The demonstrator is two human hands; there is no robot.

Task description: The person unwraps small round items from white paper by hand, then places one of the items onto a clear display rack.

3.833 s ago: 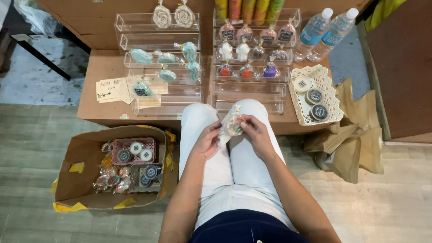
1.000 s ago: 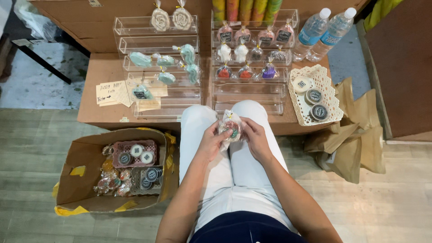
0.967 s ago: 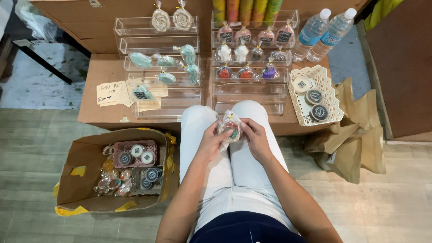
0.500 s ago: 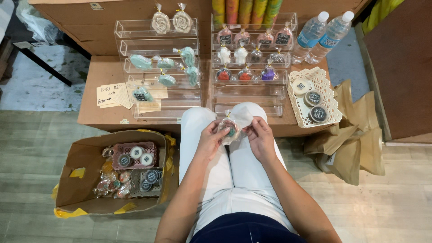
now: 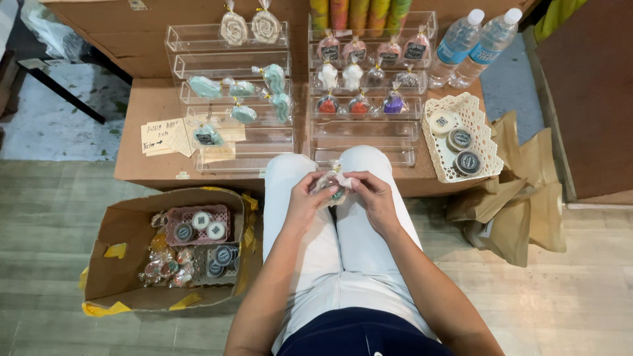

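Compared with a moment before, both hands had drawn closer at frame centre: left hand (image 5: 304,199) and right hand (image 5: 372,196) pinched the small clear-wrapped round soap (image 5: 331,186) above the knees, near the brown cardboard tabletop (image 5: 153,173).

The small wrapped item (image 5: 331,186) is mostly covered by the fingers of the left hand (image 5: 304,201) and right hand (image 5: 373,198); its kind cannot be determined. The coloured tubes (image 5: 356,9) are cut off by the top edge.

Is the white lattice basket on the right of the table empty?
No, the white lattice basket holds three round tins, one pale-lidded and two dark-lidded.
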